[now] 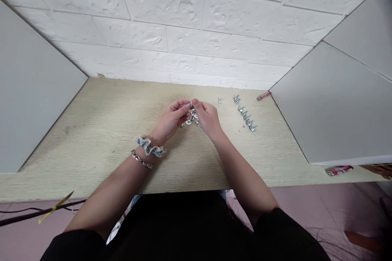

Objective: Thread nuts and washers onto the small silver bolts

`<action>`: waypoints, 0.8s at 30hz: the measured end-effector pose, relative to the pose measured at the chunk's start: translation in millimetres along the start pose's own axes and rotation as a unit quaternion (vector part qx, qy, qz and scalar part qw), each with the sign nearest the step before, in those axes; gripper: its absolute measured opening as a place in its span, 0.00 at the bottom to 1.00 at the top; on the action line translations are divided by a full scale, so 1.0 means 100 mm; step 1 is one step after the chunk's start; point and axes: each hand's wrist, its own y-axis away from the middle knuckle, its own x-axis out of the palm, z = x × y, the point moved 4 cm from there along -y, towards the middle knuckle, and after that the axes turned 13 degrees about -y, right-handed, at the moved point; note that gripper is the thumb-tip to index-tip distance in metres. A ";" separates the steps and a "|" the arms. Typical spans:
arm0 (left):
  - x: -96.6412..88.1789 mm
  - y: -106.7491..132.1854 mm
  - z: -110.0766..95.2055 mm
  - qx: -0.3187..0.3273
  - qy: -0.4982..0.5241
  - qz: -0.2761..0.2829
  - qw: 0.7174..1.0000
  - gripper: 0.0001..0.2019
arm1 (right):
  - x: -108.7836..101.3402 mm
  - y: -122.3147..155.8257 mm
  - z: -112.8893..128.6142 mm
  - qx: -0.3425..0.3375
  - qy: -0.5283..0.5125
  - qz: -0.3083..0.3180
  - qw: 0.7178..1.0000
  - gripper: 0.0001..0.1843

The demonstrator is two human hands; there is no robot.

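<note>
Your wooden table (101,130) carries everything. Above its middle your left hand (171,120) and right hand (208,117) meet, fingertip to fingertip. A row of bolts (247,119) lies off to the right, and loose washers (189,122) sit just beneath your hands. Both hands pinch one small metal part (191,105), perhaps a bolt, though it is too tiny to tell.

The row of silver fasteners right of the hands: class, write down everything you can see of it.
The row of fasteners is a short line of five or six small pieces, shiny silver and metal-looking; their exact type is unclear. It runs diagonally on the pale wood-grain desk, its near end further right. The pieces lie close together. It sits right of the right hand, which, with the left hand, pinches a small metal part; neither hand touches the row.
</note>
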 end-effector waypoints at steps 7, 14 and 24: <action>0.01 0.00 -0.01 0.015 -0.060 -0.001 0.998 0.11 | -0.01 -0.01 -0.02 -0.006 0.017 -0.008 1.000 0.31; 0.01 0.01 0.01 -0.014 -0.020 0.012 1.000 0.10 | 0.03 0.00 0.02 -0.079 0.075 -0.011 0.994 0.23; -0.02 -0.02 0.06 -0.061 0.074 0.006 0.995 0.07 | 0.06 0.01 0.05 -0.198 0.080 0.015 0.977 0.09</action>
